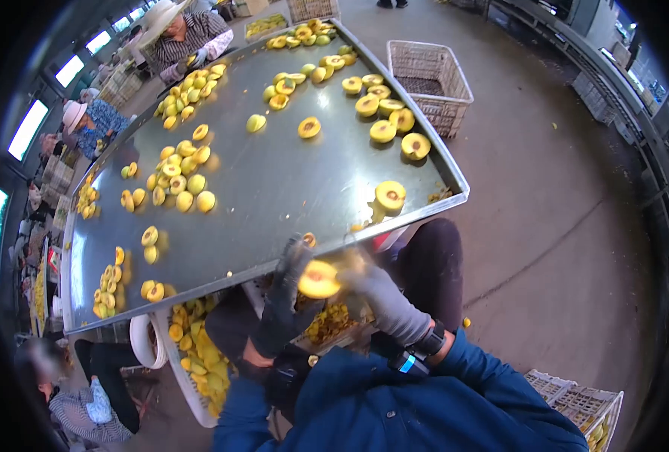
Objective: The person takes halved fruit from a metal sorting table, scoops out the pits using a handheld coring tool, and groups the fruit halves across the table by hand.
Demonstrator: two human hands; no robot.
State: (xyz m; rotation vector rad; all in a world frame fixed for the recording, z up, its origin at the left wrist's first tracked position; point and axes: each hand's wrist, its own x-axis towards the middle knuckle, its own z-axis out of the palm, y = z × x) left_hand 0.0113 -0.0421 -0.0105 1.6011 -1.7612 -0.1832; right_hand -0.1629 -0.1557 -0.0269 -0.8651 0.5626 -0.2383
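Observation:
Over the front edge of the metal table, my left hand point(285, 297) in a dark glove closes on a halved yellow peach point(319, 279), its cut face and reddish centre turned up. Right beside it is my right hand point(387, 303) in a grey glove, its fingers curled and smeared by motion. What those fingers grip is too blurred to name. A small peach piece point(309, 239) shows at my left fingertips. Another peach half point(390, 196) lies cut side up near the table's right corner. Below my hands, a container of peach scraps point(328, 325) sits between my knees.
The metal table point(259, 181) carries several groups of peach halves. A crate of peach pieces point(187, 377) and a white bucket point(144, 343) stand at the left. A plastic crate point(431, 83) is beyond the right edge. Other people sit along the left side.

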